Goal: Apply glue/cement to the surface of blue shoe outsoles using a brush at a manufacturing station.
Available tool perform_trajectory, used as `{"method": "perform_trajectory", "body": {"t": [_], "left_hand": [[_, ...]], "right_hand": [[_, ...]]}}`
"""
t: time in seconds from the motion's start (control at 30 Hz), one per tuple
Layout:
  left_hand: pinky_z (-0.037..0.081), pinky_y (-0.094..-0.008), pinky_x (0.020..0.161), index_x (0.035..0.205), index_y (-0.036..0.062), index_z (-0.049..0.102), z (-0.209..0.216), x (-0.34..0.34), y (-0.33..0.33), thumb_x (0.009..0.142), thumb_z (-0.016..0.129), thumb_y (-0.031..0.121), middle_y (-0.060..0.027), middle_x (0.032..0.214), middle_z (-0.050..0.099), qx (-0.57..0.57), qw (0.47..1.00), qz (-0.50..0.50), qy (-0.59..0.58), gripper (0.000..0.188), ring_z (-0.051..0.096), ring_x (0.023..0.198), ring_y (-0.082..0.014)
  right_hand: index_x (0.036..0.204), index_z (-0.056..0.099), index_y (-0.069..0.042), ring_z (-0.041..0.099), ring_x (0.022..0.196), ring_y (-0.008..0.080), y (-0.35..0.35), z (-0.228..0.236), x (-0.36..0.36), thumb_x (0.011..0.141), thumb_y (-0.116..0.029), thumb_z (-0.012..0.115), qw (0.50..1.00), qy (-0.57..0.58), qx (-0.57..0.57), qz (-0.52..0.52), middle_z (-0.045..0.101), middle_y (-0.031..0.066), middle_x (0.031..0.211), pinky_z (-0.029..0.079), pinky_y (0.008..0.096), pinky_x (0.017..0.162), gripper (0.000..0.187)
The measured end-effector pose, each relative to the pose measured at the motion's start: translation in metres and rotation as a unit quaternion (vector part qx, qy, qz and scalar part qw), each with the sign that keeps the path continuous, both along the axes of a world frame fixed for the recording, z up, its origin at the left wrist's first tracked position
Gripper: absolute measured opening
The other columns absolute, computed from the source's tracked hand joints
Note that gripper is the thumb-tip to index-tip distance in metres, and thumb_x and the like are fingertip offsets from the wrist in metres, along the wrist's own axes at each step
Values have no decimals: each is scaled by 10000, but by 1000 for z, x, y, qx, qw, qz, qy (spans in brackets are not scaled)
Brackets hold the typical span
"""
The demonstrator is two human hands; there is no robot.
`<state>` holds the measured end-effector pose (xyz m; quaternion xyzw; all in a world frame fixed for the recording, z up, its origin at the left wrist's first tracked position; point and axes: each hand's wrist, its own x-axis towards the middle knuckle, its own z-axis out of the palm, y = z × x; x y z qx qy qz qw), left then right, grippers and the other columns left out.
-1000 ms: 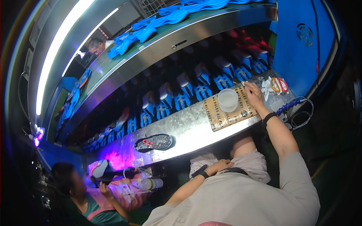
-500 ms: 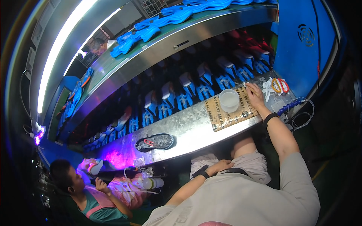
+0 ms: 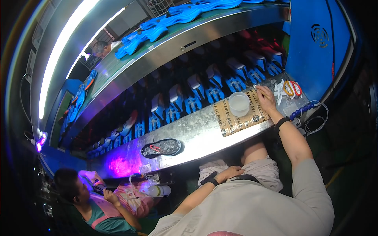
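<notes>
My right hand (image 3: 267, 99) rests at the far right corner of a printed brown cardboard sheet (image 3: 233, 129) on the metal ledge. Its fingers are closed together, with a small whitish thing (image 3: 255, 86) at the tips that is too small to name. Just left of this hand, a translucent plastic cup (image 3: 239, 104) stands upright on the cardboard. My left hand (image 3: 231, 173) lies in my lap on the light shorts, holding nothing, its fingers loosely laid down.
A dark tray (image 3: 173, 148) with a red loop sits left on the ledge (image 3: 197, 143). Scissors with red and yellow handles (image 3: 292, 89) lie on white scraps at right. Blue-and-white shoe parts (image 3: 173, 103) line the machine behind. A co-worker (image 3: 98, 200) sits at lower left.
The co-worker's hands and the shoe-like piece have shifted downward, and that head leans lower. My right hand has barely moved; my left hand stays in place.
</notes>
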<state>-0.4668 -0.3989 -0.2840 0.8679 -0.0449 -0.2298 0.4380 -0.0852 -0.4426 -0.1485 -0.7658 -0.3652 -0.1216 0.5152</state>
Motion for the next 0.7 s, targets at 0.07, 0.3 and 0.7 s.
{"method": "perform_trajectory", "body": {"t": [0.07, 0.3, 0.7], "left_hand": [[496, -425, 965, 1229, 12, 595, 14, 5, -4, 1027, 424, 298, -257, 1235, 617, -13, 998, 42, 50, 390, 602, 1127, -436], [479, -431, 973, 1219, -1, 623, 28, 8, -6, 1014, 437, 412, -261, 1205, 648, -24, 986, 110, 122, 497, 601, 1137, -436], [441, -429, 1034, 1277, -27, 610, -7, 4, -2, 993, 444, 495, -294, 1259, 618, -34, 994, 51, 95, 617, 566, 1215, -436]], "right_hand": [[1074, 702, -82, 653, 957, 344, 0, 0, 0, 913, -164, 626, 1000, 0, -3, -2, 676, 123, 1017, 522, 391, 821, 195], [1067, 704, -77, 656, 954, 339, 0, 1, -1, 912, -163, 630, 1000, 9, -4, -6, 677, 121, 1017, 523, 391, 818, 192], [1092, 701, -65, 661, 990, 335, -2, 2, 0, 926, -151, 616, 1000, 18, -23, 4, 685, 129, 1058, 519, 373, 851, 205]]}}
